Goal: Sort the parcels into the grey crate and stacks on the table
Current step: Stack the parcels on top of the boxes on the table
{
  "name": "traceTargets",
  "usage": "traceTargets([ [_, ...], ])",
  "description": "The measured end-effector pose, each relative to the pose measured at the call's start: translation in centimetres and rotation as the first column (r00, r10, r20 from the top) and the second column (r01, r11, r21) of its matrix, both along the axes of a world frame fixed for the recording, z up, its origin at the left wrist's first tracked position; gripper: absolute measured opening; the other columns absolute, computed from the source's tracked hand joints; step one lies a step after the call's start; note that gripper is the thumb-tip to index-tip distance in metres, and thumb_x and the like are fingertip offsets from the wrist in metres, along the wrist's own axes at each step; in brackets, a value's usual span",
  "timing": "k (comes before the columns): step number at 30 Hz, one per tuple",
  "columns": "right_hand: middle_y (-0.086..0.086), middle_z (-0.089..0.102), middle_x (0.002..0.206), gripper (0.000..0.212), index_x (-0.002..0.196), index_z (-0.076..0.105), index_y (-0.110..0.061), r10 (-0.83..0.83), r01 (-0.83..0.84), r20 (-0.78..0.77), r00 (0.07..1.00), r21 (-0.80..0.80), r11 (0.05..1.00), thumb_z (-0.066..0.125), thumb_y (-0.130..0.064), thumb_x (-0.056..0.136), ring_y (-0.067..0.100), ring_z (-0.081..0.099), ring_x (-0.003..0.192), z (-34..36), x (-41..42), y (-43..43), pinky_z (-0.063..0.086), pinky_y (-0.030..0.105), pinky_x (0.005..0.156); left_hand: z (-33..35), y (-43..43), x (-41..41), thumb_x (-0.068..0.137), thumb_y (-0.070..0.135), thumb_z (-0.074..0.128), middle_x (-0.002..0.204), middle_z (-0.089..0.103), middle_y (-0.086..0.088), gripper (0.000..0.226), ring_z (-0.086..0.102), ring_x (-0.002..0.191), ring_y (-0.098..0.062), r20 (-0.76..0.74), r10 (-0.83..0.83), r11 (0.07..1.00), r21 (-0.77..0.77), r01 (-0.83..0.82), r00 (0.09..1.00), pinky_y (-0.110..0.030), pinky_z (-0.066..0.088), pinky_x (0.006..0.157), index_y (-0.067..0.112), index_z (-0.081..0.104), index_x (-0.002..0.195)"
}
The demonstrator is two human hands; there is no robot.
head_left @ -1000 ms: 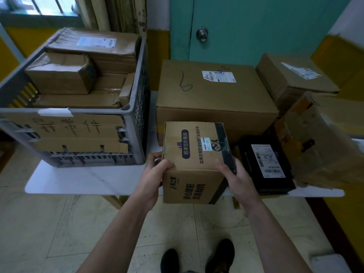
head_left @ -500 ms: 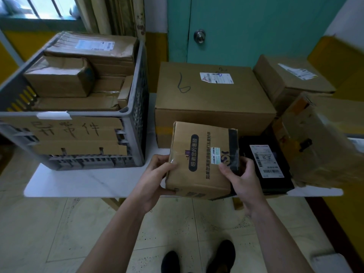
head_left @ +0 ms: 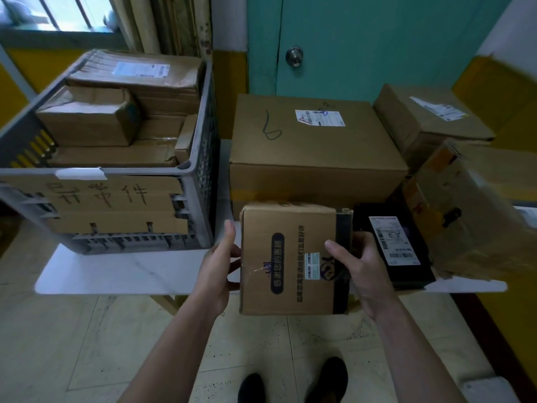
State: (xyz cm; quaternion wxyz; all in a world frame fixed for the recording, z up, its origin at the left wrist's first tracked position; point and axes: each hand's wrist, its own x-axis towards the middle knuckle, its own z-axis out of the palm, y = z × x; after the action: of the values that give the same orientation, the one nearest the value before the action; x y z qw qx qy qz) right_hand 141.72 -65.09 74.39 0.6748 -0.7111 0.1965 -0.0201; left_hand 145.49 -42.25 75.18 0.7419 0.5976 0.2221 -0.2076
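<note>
Both hands grasped the small brown cardboard box [head_left: 290, 257], which carried a dark printed band on its upper face and a strip of black tape along its right edge. The left hand [head_left: 220, 266] gripped the left side of the box: the thumb stood straight up beside the upper left corner, and the curled fingers pressed against the left wall. The right hand [head_left: 360, 266] gripped the right, black-taped side: the thumb lay flat across the upper face near the small printed label, and the fingers wrapped round the edge out of view. Both forearms reached forward from the lower edge of the view and converged on the box. The box was held level over the near edge of the white table [head_left: 116, 271]; contact with the tabletop could not be determined. It sat directly in front of the large brown cardboard carton [head_left: 313, 146], between the grey plastic crate [head_left: 189, 170] on the left and the flat black parcel [head_left: 392, 245] on the right. The crate contained several brown cardboard parcels [head_left: 87, 120] stacked to its rim.
</note>
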Motion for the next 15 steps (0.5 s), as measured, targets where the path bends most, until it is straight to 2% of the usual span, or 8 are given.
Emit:
traceTargets([
  [2, 0.005, 0.068, 0.105, 0.062, 0.112, 0.054, -0.012, -0.050, 0.050, -0.005, 0.999, 0.025, 0.998, 0.072, -0.051, 0.067, 0.020, 0.070, 0.092, 0.1, -0.1, 0.2, 0.056, 0.033, 0.072, -0.2, 0.1, 0.2, 0.077, 0.081, 0.045, 0.085, 0.069, -0.006, 0.068, 0.061, 0.105, -0.030, -0.019, 0.036, 0.999, 0.004, -0.036, 0.999, -0.054, 0.047, 0.089, 0.013, 0.046, 0.071],
  [4, 0.008, 0.070, 0.098, 0.067, 0.105, 0.056, -0.008, -0.084, 0.084, -0.013, 0.996, 0.027, 0.996, 0.076, -0.062, 0.069, 0.023, 0.071, 0.089, 0.0, -0.2, 0.5, 0.055, 0.036, 0.070, -0.4, 0.2, 0.2, 0.069, 0.083, 0.048, 0.083, 0.069, -0.005, 0.070, 0.061, 0.106, -0.032, -0.018, 0.029, 0.999, 0.024, -0.028, 0.999, -0.057, 0.047, 0.095, 0.013, 0.046, 0.070],
  [6, 0.009, 0.071, 0.099, 0.076, 0.101, 0.059, -0.009, -0.105, 0.106, -0.039, 0.994, 0.009, 0.994, 0.072, -0.074, 0.063, 0.026, 0.070, 0.092, -0.2, -0.2, 0.4, 0.057, 0.043, 0.077, -0.7, 0.3, 0.3, 0.071, 0.081, 0.052, 0.083, 0.069, -0.005, 0.068, 0.061, 0.107, -0.032, -0.023, 0.002, 0.999, 0.053, -0.001, 1.000, -0.060, 0.046, 0.099, 0.013, 0.048, 0.070],
  [9, 0.015, 0.068, 0.110, 0.096, 0.111, 0.063, -0.010, -0.104, 0.103, -0.084, 0.991, -0.022, 0.994, 0.059, -0.091, 0.059, 0.031, 0.066, 0.103, 0.1, -0.2, 0.3, 0.052, 0.053, 0.094, -1.4, 0.2, 0.4, 0.082, 0.072, 0.055, 0.071, 0.068, 0.002, 0.060, 0.061, 0.103, -0.028, -0.031, -0.026, 0.997, 0.076, 0.028, 0.999, -0.059, 0.045, 0.100, 0.014, 0.051, 0.069],
  [10, 0.019, 0.065, 0.115, 0.101, 0.114, 0.062, -0.010, -0.107, 0.104, -0.090, 0.990, -0.028, 0.994, 0.054, -0.094, 0.059, 0.035, 0.063, 0.108, 0.2, -0.1, 0.3, 0.049, 0.057, 0.098, -1.7, 0.1, 0.4, 0.083, 0.071, 0.055, 0.072, 0.068, 0.002, 0.058, 0.061, 0.102, -0.028, -0.029, -0.039, 0.996, 0.077, 0.041, 0.999, -0.059, 0.045, 0.101, 0.014, 0.054, 0.072],
  [12, 0.026, 0.055, 0.124, 0.100, 0.122, 0.057, -0.008, -0.123, 0.120, -0.091, 0.988, -0.041, 0.992, 0.049, -0.092, 0.069, 0.040, 0.056, 0.116, 0.5, -0.1, 0.3, 0.043, 0.061, 0.102, -2.2, 0.0, 0.3, 0.082, 0.071, 0.055, 0.089, 0.070, -0.002, 0.059, 0.061, 0.105, -0.026, -0.025, -0.063, 0.994, 0.084, 0.065, 0.998, -0.060, 0.042, 0.104, 0.012, 0.063, 0.084],
  [13, 0.023, 0.053, 0.126, 0.092, 0.126, 0.053, -0.007, -0.134, 0.131, -0.092, 0.987, -0.046, 0.990, 0.048, -0.085, 0.077, 0.037, 0.054, 0.118, 0.5, -0.1, 0.2, 0.042, 0.060, 0.104, -2.2, 0.0, 0.3, 0.080, 0.073, 0.055, 0.099, 0.069, -0.004, 0.061, 0.060, 0.108, -0.026, -0.024, -0.072, 0.993, 0.093, 0.074, 0.997, -0.060, 0.040, 0.106, 0.014, 0.065, 0.092],
  [15, 0.005, 0.060, 0.121, 0.073, 0.130, 0.054, -0.010, -0.148, 0.143, -0.115, 0.982, -0.055, 0.988, 0.046, -0.070, 0.089, 0.020, 0.056, 0.109, 0.2, 0.0, -0.1, 0.044, 0.048, 0.102, -2.2, 0.0, 0.1, 0.070, 0.079, 0.055, 0.112, 0.067, -0.005, 0.070, 0.059, 0.114, -0.025, -0.028, -0.088, 0.990, 0.112, 0.091, 0.996, -0.061, 0.035, 0.109, 0.019, 0.066, 0.105],
])
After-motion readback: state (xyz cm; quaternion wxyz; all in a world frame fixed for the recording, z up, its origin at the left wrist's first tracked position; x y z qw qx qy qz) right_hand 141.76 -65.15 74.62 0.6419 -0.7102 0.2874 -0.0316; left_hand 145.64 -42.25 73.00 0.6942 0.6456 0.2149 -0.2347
